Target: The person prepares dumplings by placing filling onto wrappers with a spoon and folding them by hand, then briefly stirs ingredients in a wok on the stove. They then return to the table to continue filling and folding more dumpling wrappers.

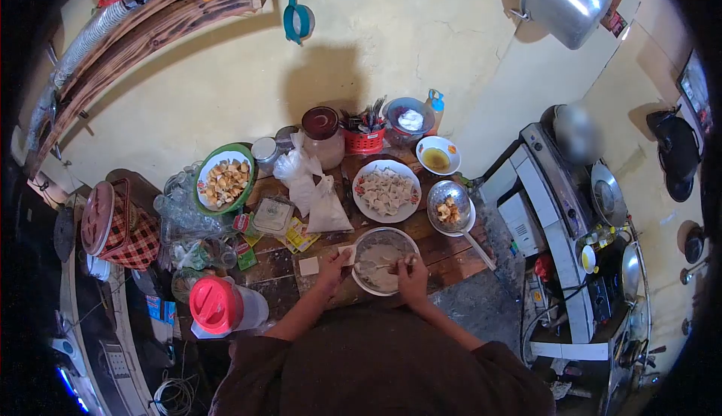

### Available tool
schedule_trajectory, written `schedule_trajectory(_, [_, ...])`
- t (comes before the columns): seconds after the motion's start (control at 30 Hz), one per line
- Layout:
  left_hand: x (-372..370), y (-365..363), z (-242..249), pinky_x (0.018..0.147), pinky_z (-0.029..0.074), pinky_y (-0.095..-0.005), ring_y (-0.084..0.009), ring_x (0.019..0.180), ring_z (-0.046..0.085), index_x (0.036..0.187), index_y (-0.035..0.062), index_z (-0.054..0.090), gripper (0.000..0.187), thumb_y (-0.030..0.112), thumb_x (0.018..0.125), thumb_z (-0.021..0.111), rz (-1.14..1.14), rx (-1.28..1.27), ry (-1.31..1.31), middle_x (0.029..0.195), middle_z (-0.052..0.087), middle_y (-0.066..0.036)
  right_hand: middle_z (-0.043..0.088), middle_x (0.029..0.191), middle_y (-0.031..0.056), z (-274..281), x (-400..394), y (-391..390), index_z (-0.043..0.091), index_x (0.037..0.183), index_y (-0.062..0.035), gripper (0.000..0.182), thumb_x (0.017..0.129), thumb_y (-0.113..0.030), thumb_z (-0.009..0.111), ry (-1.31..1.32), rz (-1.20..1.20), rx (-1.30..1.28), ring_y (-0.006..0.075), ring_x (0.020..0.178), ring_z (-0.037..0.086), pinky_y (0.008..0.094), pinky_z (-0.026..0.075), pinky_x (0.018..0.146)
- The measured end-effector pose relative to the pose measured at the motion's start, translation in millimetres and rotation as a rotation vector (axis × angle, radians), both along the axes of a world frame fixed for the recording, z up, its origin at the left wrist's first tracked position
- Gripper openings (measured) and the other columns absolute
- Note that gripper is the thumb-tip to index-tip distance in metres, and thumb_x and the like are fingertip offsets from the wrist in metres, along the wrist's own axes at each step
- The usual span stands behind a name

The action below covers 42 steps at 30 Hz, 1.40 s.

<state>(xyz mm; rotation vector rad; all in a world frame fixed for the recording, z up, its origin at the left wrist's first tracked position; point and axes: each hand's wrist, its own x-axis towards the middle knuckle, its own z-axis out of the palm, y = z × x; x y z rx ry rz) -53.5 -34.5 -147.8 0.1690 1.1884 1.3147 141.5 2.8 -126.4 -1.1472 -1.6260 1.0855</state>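
A round white-rimmed bowl [361,287] of pale, wet-looking mixture stands at the table's near edge. My left hand [331,272] is closed on the bowl's left side, by a light-coloured part that looks like a handle. My right hand [412,281] is closed at the right rim around the end of a spoon [368,266], whose head rests in the mixture. Just beyond the bowl, a white plate [365,211] holds folded, pale dumplings [387,192]. To the right, a metal skimmer [440,204] with browned fried pieces lies over another white bowl [470,224].
Plastic bags of white powder [329,209] stand left of the plate. A green basin [229,149] with fried pieces, glass jars and a red-lidded pitcher [218,305] crowd the left. A small bowl of yellow liquid [435,159] sits back right; a stove [556,179] is farther right.
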Motion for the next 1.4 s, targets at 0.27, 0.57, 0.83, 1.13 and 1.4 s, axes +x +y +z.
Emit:
schedule_trajectory(0.27, [-16.5, 3.1, -1.7, 0.068, 0.047, -0.0273, -0.0116, 0.079, 0.059, 0.103, 0.0023, 0.058, 0.021, 0.017, 0.09, 0.051, 0.012, 0.187, 0.213, 0.093, 0.062, -0.003, 0.058, 0.098, 0.0164, 24.4, 37.7, 17.0, 0.045, 0.094, -0.0025, 0.003, 0.091, -0.004, 0.045, 0.823, -0.081, -0.553, 0.0252, 0.087, 0.061, 0.037, 0.055, 0.076])
schedule_trajectory(0.57, [6.9, -2.5, 81.8, 0.081, 0.053, -0.0292, -0.0183, 0.093, 0.06, 0.115, -0.0047, 0.052, 0.028, 0.003, 0.088, 0.048, -0.258, 0.152, 0.112, 0.11, 0.057, -0.012, 0.058, 0.094, 0.011, 70.2, 45.0, 25.6, 0.05, 0.076, -0.0052, 0.012, 0.088, -0.006, 0.051, 1.086, 0.096, -0.769, 0.0274, 0.099, 0.057, 0.0401, 0.045, 0.095])
schedule_trajectory(0.83, [11.1, -12.8, 122.9, 0.087, 0.051, -0.0324, -0.0209, 0.1, 0.058, 0.113, -0.0055, 0.051, 0.026, 0.003, 0.089, 0.047, -0.295, 0.17, -0.078, 0.111, 0.057, -0.013, 0.055, 0.09, 0.0062, 61.2, 44.7, 24.1, 0.048, 0.08, -0.0048, 0.009, 0.089, -0.005, 0.047, 1.12, 0.211, -0.826, 0.0238, 0.097, 0.056, 0.0369, 0.044, 0.096])
schedule_trajectory(1.13, [10.6, -18.7, 129.0, 0.082, 0.054, -0.0293, -0.0191, 0.091, 0.061, 0.11, -0.0047, 0.052, 0.023, 0.003, 0.089, 0.049, -0.275, 0.183, -0.255, 0.105, 0.058, -0.012, 0.059, 0.089, 0.0066, 52.8, 43.6, 25.4, 0.053, 0.086, -0.0007, 0.007, 0.089, -0.006, 0.05, 1.114, 0.256, -0.967, 0.0174, 0.086, 0.059, 0.0281, 0.051, 0.085])
schedule_trajectory(1.4, [6.4, -19.0, 117.2, 0.081, 0.054, -0.0289, -0.0183, 0.092, 0.06, 0.112, -0.0033, 0.052, 0.024, 0.003, 0.088, 0.05, -0.316, 0.189, -0.28, 0.106, 0.058, -0.011, 0.059, 0.089, 0.0093, 52.8, 45.6, 26.5, 0.054, 0.087, 0.0012, 0.008, 0.089, -0.005, 0.049, 1.112, 0.281, -1.028, 0.0194, 0.085, 0.06, 0.0266, 0.052, 0.082])
